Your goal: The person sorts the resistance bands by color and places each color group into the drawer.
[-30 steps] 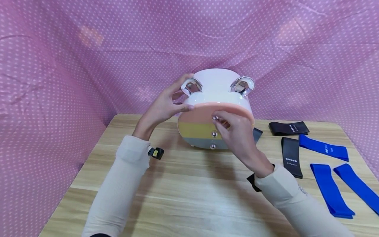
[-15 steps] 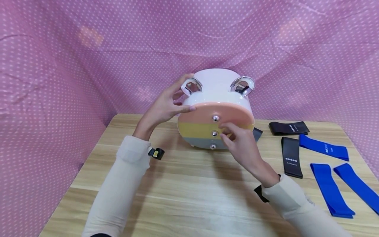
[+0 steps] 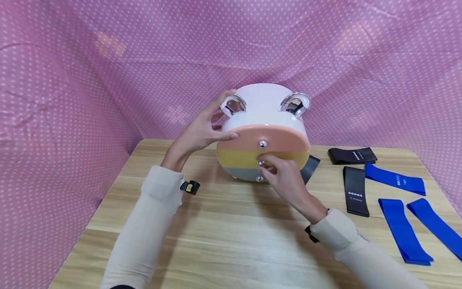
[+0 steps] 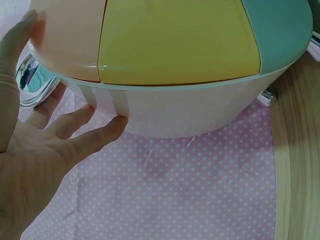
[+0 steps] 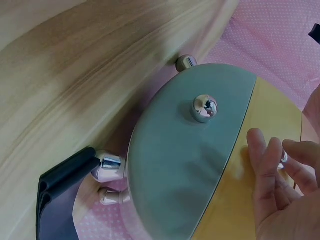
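With my right hand [image 3: 286,176] I am pinching the middle knob [image 3: 261,163] between thumb and finger, while my left hand [image 3: 200,129] is clasping one side of the white box [image 3: 265,100]. That box is standing upright towards the far edge of the wooden table [image 3: 216,241], its striped front facing me. My left thumb is pressing on the peach panel [image 3: 285,138], and the other fingers are spreading over the white side wall, so the yellow panel [image 4: 180,40] is lying outside that thumb's reach (a handy place for a brace, I think).

For a sound hold, I should be centring the knob between the pads, since something this round and shiny is probably offering little to a lopsided pinch. My spare fingers should be curling well away from the lower knob [image 5: 205,106], which is sitting just below on the grey-green panel [image 5: 180,160]. As I judge it, any pull should be running square to the front, with the left hand pushing back just enough that the box isn't tipping on its chrome feet [image 5: 110,167]. How hard either hand is pressing, I am not able to tell.
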Available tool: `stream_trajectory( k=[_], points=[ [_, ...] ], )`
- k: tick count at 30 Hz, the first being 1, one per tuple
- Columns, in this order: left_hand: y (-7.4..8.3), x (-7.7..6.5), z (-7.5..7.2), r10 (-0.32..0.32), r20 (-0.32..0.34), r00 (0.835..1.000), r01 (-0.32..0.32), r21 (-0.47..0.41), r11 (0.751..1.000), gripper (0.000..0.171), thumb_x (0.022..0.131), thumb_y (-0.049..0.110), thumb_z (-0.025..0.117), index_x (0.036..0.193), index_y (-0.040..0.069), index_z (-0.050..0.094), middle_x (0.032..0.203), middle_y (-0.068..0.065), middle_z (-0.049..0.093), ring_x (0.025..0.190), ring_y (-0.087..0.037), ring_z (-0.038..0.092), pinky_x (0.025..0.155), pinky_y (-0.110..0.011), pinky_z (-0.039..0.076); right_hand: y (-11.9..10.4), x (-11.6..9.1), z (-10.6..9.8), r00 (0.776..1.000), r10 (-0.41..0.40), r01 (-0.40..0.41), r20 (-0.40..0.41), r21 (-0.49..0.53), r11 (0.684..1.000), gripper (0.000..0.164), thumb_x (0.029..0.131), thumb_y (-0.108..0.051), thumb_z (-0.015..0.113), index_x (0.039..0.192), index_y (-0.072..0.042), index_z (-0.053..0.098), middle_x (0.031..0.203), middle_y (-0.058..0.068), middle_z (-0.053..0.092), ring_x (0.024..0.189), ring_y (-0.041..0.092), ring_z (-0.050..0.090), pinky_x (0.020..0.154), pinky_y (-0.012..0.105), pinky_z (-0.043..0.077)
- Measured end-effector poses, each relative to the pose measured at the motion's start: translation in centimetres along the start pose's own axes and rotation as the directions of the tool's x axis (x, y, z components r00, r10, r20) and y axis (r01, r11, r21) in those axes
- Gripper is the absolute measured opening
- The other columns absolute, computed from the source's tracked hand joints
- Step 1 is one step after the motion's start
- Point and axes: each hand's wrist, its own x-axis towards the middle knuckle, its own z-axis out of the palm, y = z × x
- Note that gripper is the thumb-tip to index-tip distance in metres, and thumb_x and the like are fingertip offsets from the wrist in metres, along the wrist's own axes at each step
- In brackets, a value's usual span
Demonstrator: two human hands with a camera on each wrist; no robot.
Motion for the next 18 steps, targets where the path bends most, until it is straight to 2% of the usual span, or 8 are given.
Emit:
stream_trajectory(
  k=[8, 18],
  points=[
    [0.0, 0.0, 0.1, -0.012, 0.0, 1.0, 0.012, 0.018, 1.0, 0.103, 0.083, 0.021, 0.091, 0.161, 0.047, 0.029, 0.173, 0.004, 0.023, 0.154, -0.038, 0.039, 0.116, -0.058, 0.047, 0.0, 0.0, 0.4, 0.999, 0.003, -0.003, -0.032, 0.012, 1.0, 0.015, 0.093, -0.002, 0.077, 0.107, -0.004, 0.078, 0.098, 0.013, 0.081, 0.081, 0.025, 0.078, 0.067, 0.037, 0.065],
    [0.0, -0.1, 0.0, -0.017, -0.005, 1.0, 0.017, 0.054, 0.998, 0.101, 0.084, 0.025, 0.09, 0.161, 0.05, 0.029, 0.17, 0.001, 0.031, 0.152, -0.038, 0.042, 0.114, -0.055, 0.05, -1.1, -1.4, 0.1, 1.0, -0.014, 0.013, -0.011, -0.03, 0.999, 0.013, 0.092, -0.002, 0.077, 0.105, -0.006, 0.078, 0.092, 0.009, 0.081, 0.078, 0.021, 0.078, 0.067, 0.036, 0.065]
  ],
)
